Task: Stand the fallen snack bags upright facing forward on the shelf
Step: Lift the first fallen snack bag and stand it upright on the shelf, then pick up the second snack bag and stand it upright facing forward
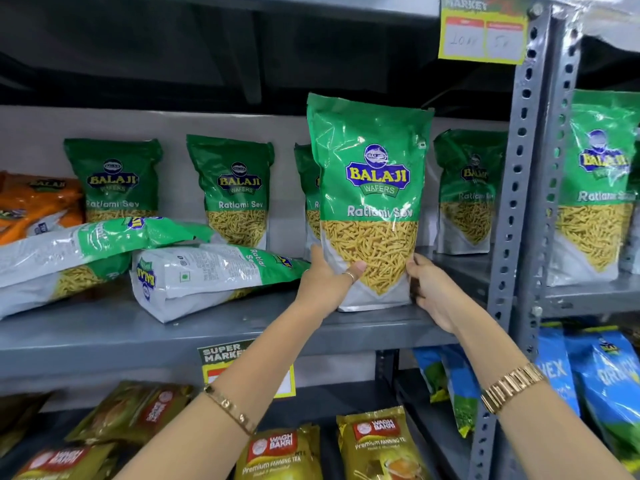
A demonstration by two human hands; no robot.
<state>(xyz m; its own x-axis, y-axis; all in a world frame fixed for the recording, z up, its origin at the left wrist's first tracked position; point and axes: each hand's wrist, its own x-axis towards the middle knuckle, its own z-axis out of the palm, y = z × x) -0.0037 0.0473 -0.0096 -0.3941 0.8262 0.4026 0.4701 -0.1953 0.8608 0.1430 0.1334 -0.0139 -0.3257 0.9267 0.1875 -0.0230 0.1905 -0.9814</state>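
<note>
A green Ratlami Sev bag stands upright and faces forward at the front of the grey shelf. My left hand grips its lower left edge, thumb across the front. My right hand holds its lower right edge. To the left, two bags of the same kind lie on their sides: one near the middle with its back showing, another at the far left, resting partly over it. Several more green bags stand upright along the back of the shelf.
An orange bag lies at the far left rear. A perforated grey upright bounds the shelf on the right, with more green bags beyond it. Below are tea packets and blue bags. A price tag hangs above.
</note>
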